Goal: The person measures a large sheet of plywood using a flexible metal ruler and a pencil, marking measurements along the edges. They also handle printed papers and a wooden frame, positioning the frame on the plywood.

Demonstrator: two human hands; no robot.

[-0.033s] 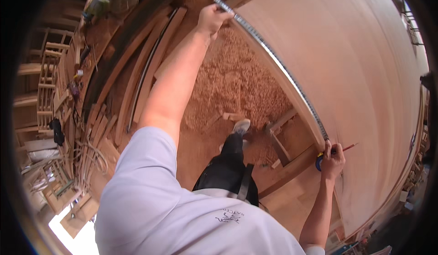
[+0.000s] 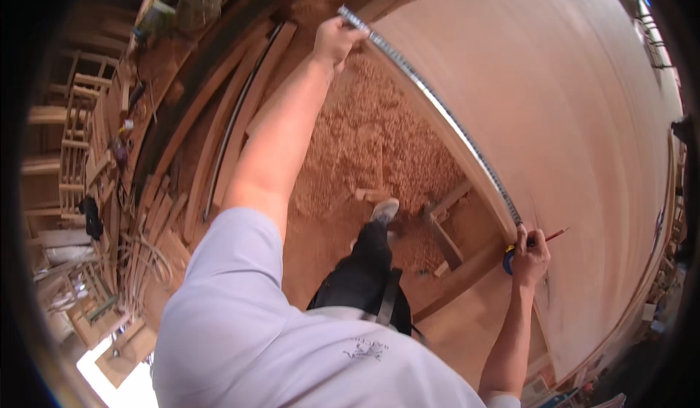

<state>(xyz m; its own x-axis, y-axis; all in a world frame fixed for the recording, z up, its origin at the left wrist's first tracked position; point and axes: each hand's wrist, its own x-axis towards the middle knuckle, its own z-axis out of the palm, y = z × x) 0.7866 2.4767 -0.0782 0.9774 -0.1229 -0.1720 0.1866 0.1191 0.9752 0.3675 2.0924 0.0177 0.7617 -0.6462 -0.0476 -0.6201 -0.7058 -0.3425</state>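
Note:
A steel tape measure blade (image 2: pixel 446 112) is stretched along the near edge of a large pale wooden panel (image 2: pixel 561 123). My left hand (image 2: pixel 335 41), arm extended, is closed on the blade near its far end, by the panel's upper-left corner. At the lower right, my right hand (image 2: pixel 531 256) is closed round the tape's other end at the panel edge. Part of the blue and yellow tape measure case (image 2: pixel 508 260) shows beside that hand. A thin red pencil (image 2: pixel 556 234) also sticks out from between its fingers, pointing right over the panel.
Wood shavings (image 2: pixel 386 131) cover the floor under the panel's edge, around wooden supports (image 2: pixel 446 240). Long timber strips (image 2: pixel 233 123) and a dark rod lie to the left. Wooden frames (image 2: pixel 73 145) stand at the far left. My shoe (image 2: pixel 385 210) is on the floor among scraps.
The view has shifted slightly, and my left hand with the blade's far end sits a little lower in the picture. Both hands keep their hold.

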